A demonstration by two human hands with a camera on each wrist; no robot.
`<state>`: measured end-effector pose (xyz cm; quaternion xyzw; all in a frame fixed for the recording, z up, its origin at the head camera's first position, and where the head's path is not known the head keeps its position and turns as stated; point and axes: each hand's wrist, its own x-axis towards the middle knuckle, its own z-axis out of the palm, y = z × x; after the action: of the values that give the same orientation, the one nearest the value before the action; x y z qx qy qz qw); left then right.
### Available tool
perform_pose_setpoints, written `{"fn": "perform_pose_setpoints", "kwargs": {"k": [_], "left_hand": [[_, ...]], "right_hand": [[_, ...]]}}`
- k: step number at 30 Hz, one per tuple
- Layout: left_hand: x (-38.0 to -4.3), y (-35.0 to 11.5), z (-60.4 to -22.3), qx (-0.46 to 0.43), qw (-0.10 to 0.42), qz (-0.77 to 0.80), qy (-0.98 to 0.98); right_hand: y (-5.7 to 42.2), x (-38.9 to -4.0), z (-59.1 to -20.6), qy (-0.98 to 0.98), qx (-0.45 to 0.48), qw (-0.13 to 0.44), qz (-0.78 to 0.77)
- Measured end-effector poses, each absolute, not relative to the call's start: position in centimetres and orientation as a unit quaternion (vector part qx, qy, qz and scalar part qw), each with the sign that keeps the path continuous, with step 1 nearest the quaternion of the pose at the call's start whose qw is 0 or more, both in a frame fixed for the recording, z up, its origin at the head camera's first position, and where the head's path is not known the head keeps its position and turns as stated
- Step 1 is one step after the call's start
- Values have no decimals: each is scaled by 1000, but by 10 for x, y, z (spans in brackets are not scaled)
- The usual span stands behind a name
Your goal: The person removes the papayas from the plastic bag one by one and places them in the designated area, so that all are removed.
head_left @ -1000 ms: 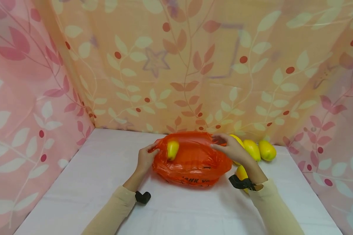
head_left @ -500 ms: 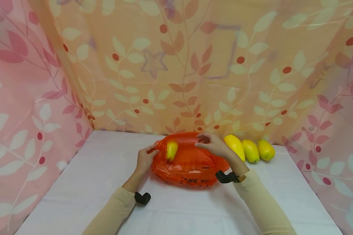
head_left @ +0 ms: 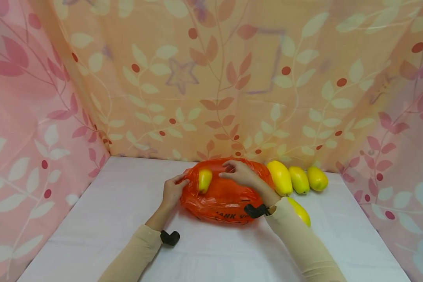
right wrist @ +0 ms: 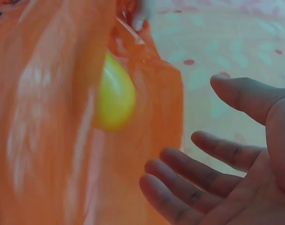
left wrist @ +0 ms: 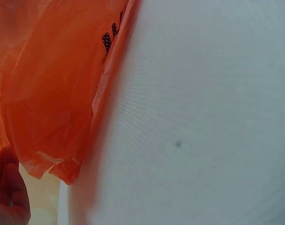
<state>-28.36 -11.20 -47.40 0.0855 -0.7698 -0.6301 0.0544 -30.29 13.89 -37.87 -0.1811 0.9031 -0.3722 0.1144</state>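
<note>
An orange-red plastic bag (head_left: 211, 203) with black lettering lies on the table, its mouth spread. Inside, toward its left end, sits a yellow mango (head_left: 205, 181), also visible in the right wrist view. At the left edge my left hand (head_left: 172, 192) pinches the plastic between thumb and fingers; only part of that hand shows in the left wrist view. My right hand (head_left: 240, 173) is over the bag's middle, holding nothing. In the right wrist view its fingers (right wrist: 194, 183) are spread and relaxed, pointing toward the mango.
Right of the bag, several yellow mangoes lie on the white table (head_left: 127, 254): a big one (head_left: 281, 178), two smaller ones, and another mango (head_left: 300, 213) partly behind my right sleeve. Floral cloth (head_left: 155, 78) walls in the table at the back and both sides.
My right hand has moved left across the bag, from its right edge to above its middle. My left hand keeps its pinch, and the mango inside stays put.
</note>
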Motion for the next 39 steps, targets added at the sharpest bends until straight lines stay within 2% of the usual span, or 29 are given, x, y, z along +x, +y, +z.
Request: {"fn": "perform_pose_setpoints", "kwargs": {"k": [8, 18, 29, 39], "left_hand": [[-282, -112, -471, 88, 50, -631, -769], [-283, -112, -472, 92, 46, -629, -770], [-282, -111, -474, 97, 46, -627, -771], [-283, -112, -475, 97, 38, -636, -764]], "right_hand": [[113, -311, -394, 910, -148, 97, -376], [86, -314, -418, 910, -110, 105, -386], [67, -322, -441, 905, -49, 90, -414], [57, -326, -446, 892, -5, 77, -445]]}}
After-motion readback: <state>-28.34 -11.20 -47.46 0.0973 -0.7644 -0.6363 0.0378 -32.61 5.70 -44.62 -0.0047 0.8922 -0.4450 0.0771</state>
